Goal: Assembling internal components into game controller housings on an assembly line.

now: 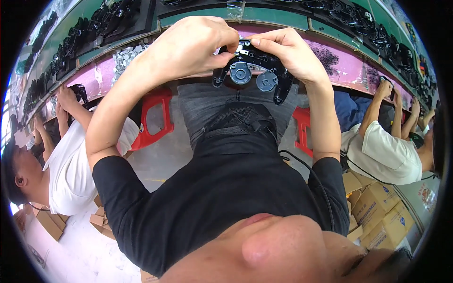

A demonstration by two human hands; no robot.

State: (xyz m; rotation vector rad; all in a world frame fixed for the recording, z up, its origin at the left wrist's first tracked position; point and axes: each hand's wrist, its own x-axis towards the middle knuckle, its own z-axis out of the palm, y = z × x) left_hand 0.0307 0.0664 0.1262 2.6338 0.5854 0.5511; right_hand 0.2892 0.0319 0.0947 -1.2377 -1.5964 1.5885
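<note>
A black game controller shell (257,60) is in front of me at the edge of the pink worktop, its inner side showing two round grey parts. My right hand (291,53) grips its right upper edge, with the thumb lying along the top. At the upper left of the shell, my left hand (205,46) has its thumb and forefinger pinched together, close to a small silvery piece (241,47). Whatever sits between those fingertips is hidden.
Small grey parts (126,57) lie heaped on the worktop (347,75) to the left, small black parts (324,57) to the right. Black shells (337,10) crowd a green shelf behind. Co-workers sit on both sides. Red stools (158,115) and cardboard boxes (377,207) stand lower down.
</note>
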